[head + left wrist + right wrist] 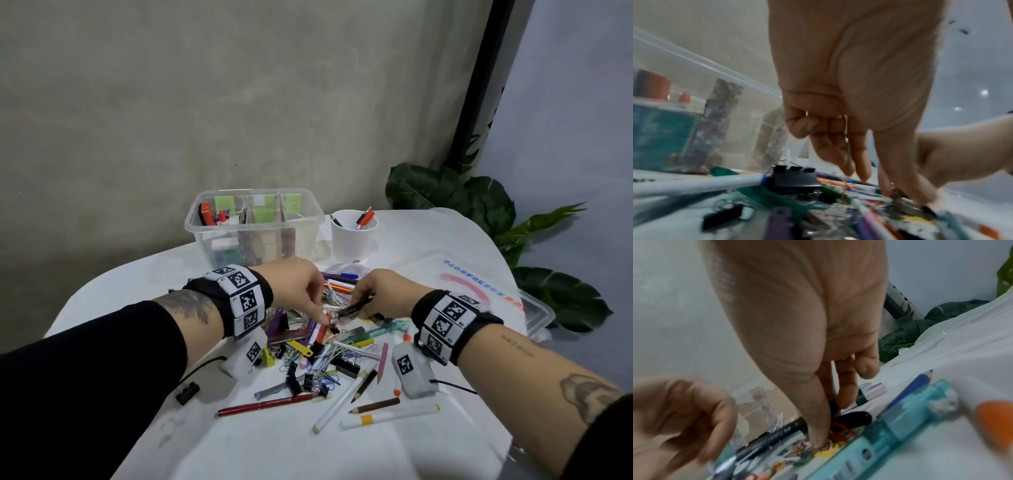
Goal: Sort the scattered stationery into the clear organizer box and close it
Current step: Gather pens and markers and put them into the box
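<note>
On the left, the left hand (296, 286) reaches down into the heap of stationery (318, 346) in the middle of the white-covered surface (274, 442). Its thumb and forefinger come together at the pile near a red-and-white item, but blur hides whether they pinch anything, so I cannot tell its grip; the other fingers hang curled. Behind it, at the far edge of the surface, stands the clear organizer box (254, 226), open, with dividers and a few things already in its left compartment. Just right of the box is a white cup (352, 236) holding pens. Nearer the viewer, the heap spreads out: binder clips, paper clips, a red pen (265, 405), a brown pencil (374, 405) and a white marker (390, 416) lie loose. The right hand (383, 294) meets the left over the heap, its fingers curled round a dark pen (352, 310). A teal pen (378, 331) lies just beside it. Furthest right, the clear lid (534, 308) rests flat on the surface.
</note>
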Motion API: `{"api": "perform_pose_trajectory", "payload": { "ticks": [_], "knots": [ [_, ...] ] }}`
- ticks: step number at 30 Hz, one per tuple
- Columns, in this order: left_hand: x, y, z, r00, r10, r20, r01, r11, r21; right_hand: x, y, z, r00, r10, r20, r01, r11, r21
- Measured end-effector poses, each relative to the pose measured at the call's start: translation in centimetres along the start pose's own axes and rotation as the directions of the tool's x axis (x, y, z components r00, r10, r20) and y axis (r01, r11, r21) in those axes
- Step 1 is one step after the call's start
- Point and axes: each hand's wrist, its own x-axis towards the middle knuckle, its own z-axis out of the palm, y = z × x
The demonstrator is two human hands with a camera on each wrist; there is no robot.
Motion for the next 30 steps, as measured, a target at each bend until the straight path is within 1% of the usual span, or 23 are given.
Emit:
{"api": "perform_pose_trajectory", "payload": {
  "ticks": [1, 3, 4, 5, 7, 10, 13, 17, 19, 20, 21, 22, 24, 27, 28, 30],
  "knots": [
    [-0.2, 0.4, -0.1, 0.995, -0.009, 0.097, 0.011, 1.000, -0.019, 0.0, 0.2, 0.0, 1.000, 0.007, -0.029, -0.007, 1.000, 0.015],
    [-0.4, 1.0, -0.1, 0.966, -0.030, 0.256, 0.027, 1.000, 0.015, 0.0, 0.6, -0.1, 0.997, 0.016, -0.076, -0.013, 0.999, 0.041],
    [-0.5, 1.1, 0.0, 0.952, -0.041, 0.305, 0.025, 0.998, 0.057, -0.1, 0.8, -0.2, 0.997, 0.012, -0.080, -0.008, 0.999, 0.048],
    [-0.6, 1.2, 0.1, 0.945, -0.045, 0.325, 0.011, 0.994, 0.104, -0.3, 0.9, -0.2, 0.997, 0.006, -0.079, -0.002, 0.999, 0.047],
    [-0.6, 0.8, 0.7, 0.948, -0.041, 0.315, -0.010, 0.987, 0.158, -0.8, 1.2, -0.4, 0.997, -0.001, -0.081, 0.005, 0.999, 0.049],
    [-0.6, -0.2, 1.3, 0.964, -0.043, 0.264, 0.010, 0.992, 0.124, -1.6, 1.6, -1.0, 0.996, 0.006, -0.086, -0.003, 0.999, 0.038],
    [-0.5, -1.0, 1.2, 0.980, -0.052, 0.193, 0.031, 0.993, 0.112, -2.7, 1.5, -1.6, 1.000, 0.019, 0.003, -0.019, 1.000, 0.009],
    [-0.7, -1.0, 1.2, 0.999, -0.036, 0.034, 0.028, 0.975, 0.219, -4.2, 1.1, -1.4, 0.991, 0.041, 0.126, -0.033, 0.998, -0.059],
    [-0.8, -0.3, 1.3, 0.997, 0.028, -0.066, -0.015, 0.981, 0.192, -4.5, 1.0, -1.1, 0.985, 0.041, 0.165, -0.027, 0.996, -0.087],
    [-1.0, 0.2, 1.3, 0.994, 0.064, -0.088, -0.053, 0.991, 0.126, -4.5, 1.0, -0.9, 0.985, 0.034, 0.167, -0.020, 0.996, -0.086],
    [-1.3, 1.0, 1.3, 0.992, 0.097, -0.081, -0.094, 0.995, 0.036, -4.5, 0.9, -0.7, 0.986, 0.022, 0.164, -0.009, 0.997, -0.081],
    [-1.6, 1.9, 1.3, 0.991, 0.123, -0.050, -0.126, 0.991, -0.049, -4.5, 0.8, -0.6, 0.987, 0.008, 0.158, 0.005, 0.997, -0.082],
    [-2.4, 3.8, 1.5, 0.985, 0.168, 0.041, -0.162, 0.979, -0.122, -4.3, 0.6, -0.4, 0.989, -0.011, 0.144, 0.026, 0.994, -0.103],
    [-2.8, 5.5, 2.8, 0.974, 0.173, 0.146, -0.164, 0.984, -0.069, -4.2, 0.5, -0.2, 0.993, -0.024, 0.115, 0.038, 0.992, -0.118],
    [-2.8, 5.7, 3.3, 0.972, 0.167, 0.166, -0.166, 0.986, -0.023, -4.2, 0.4, -0.1, 0.994, -0.031, 0.104, 0.042, 0.993, -0.110],
    [-2.7, 5.8, 4.1, 0.973, 0.164, 0.163, -0.173, 0.984, 0.045, -4.3, 0.3, 0.0, 0.995, -0.039, 0.094, 0.046, 0.996, -0.071]
  ]
}}
